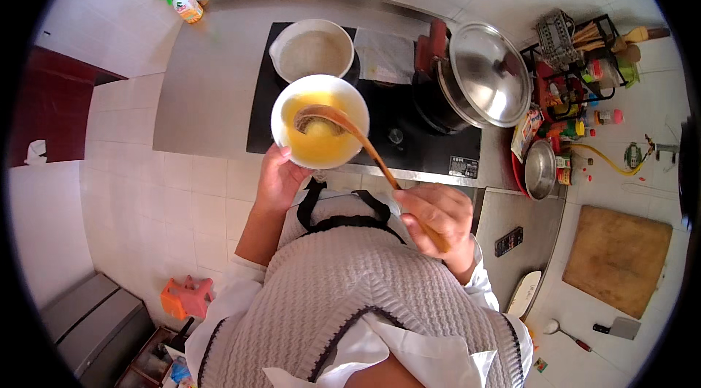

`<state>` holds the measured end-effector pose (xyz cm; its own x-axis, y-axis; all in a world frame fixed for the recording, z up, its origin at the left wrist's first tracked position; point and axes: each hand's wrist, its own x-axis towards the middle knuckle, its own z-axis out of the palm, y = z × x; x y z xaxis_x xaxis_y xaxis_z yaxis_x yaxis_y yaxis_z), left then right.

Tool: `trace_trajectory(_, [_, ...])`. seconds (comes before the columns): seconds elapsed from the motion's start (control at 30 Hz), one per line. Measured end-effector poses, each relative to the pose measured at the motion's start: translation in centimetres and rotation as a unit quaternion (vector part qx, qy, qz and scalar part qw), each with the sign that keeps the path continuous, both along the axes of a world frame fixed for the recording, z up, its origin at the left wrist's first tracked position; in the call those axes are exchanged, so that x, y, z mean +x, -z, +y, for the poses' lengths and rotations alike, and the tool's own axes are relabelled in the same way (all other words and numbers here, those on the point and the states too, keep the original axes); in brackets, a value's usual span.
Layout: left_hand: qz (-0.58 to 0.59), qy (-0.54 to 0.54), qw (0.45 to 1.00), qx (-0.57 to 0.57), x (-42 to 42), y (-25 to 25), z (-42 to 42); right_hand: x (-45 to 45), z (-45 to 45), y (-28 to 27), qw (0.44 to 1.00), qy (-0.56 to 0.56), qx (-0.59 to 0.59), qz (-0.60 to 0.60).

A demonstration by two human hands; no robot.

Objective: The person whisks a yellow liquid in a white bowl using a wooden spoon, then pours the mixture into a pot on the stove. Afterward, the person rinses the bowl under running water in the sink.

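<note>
My left hand point(278, 180) holds a white bowl point(358, 108) from below and the side, with the thumb near its rim. Yellow liquid that looks like beaten egg point(315, 149) lies in the bowl. My right hand point(438, 215) grips the handle of a wooden ladle point(375, 157). The ladle's cup is inside the bowl, over or in the yellow liquid; its exact contact is unclear. Just behind the bowl, a white pot point(275, 56) with a pouring lip sits on the black cooktop point(378, 114). Cloudy pale liquid point(317, 53) fills part of that pot.
A large pot with a domed steel lid point(487, 73) occupies the cooktop's right side, by red handles point(432, 45). Further right are a steel bowl point(540, 169), bottles and a remote control point(509, 241). A cutting board point(619, 259) and cleaver point(621, 327) hang on the wall. A spray bottle point(186, 4) stands back left.
</note>
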<state>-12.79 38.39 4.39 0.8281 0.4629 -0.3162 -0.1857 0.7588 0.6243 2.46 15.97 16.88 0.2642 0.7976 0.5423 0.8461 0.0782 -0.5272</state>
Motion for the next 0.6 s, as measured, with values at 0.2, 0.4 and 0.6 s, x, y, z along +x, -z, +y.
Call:
trace_trajectory(0.2, [0.011,-0.027,0.998,0.05,-0.8,0.0,7.3,-1.9,6.5,2.2,0.994,0.013,0.024,-0.106])
trace_trajectory(0.4, [0.026,-0.047,0.996,0.069,-0.2,1.1,11.9,-2.3,10.7,2.9,0.989,0.031,0.07,-0.124])
trace_trajectory(0.6, [0.019,-0.068,0.996,0.049,1.0,2.2,13.3,-1.4,12.8,3.4,0.994,0.018,0.072,-0.076])
